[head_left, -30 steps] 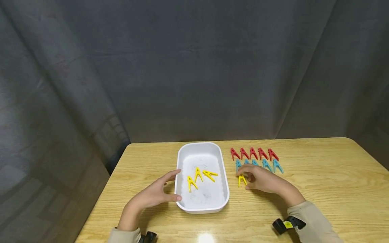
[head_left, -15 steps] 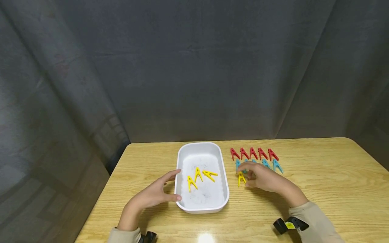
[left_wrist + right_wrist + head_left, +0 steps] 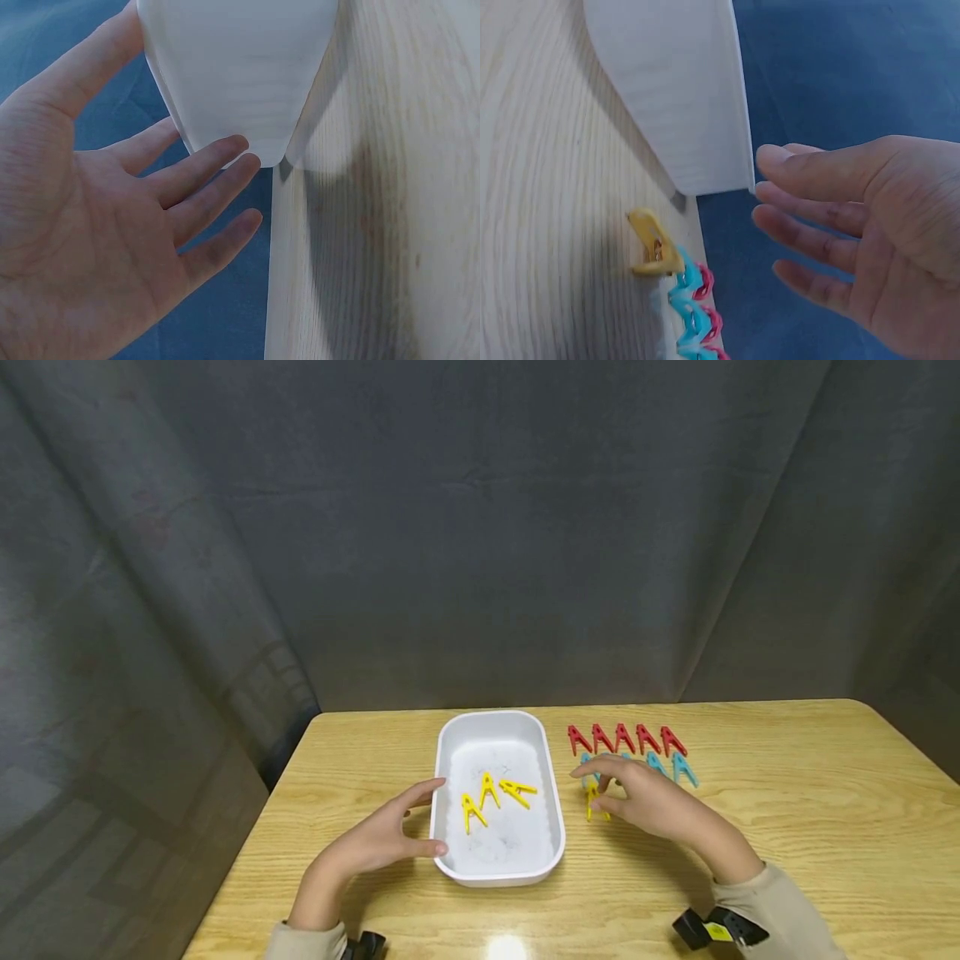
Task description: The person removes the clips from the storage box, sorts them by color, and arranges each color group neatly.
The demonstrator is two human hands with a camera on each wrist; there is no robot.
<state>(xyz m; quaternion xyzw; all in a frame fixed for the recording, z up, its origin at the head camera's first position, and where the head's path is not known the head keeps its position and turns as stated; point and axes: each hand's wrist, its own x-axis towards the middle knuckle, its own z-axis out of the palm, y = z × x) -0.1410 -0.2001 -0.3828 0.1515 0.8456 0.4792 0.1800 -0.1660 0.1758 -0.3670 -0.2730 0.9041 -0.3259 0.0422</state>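
Note:
My left hand [image 3: 375,837] touches the left rim of a white plastic tray [image 3: 504,882], its thumb and fingers spread; in the left wrist view the hand [image 3: 112,217] has fairly straight fingers beside the tray's wall [image 3: 240,75]. Inside the tray lie a few yellow clothespins [image 3: 489,789]. To the right of it, my right hand [image 3: 648,797] hovers over one yellow clothespin [image 3: 589,806] on the table, partly hidden by the fingers. The right wrist view shows this clothespin [image 3: 654,244] apart from the relaxed hand [image 3: 855,232], which holds nothing.
Behind the right hand, blue clothespins [image 3: 682,770] stand in a row, some hidden by it. A row of red clothespins [image 3: 626,738] lies farther back. Everything rests on a wooden table [image 3: 810,793] with a dark grey curtain [image 3: 480,568] beyond its far edge.
My right hand has let go of the yellow clothespin and risen slightly, its fingers spreading toward the tray. My left hand, the tray and the clothespins in it have stayed in place.

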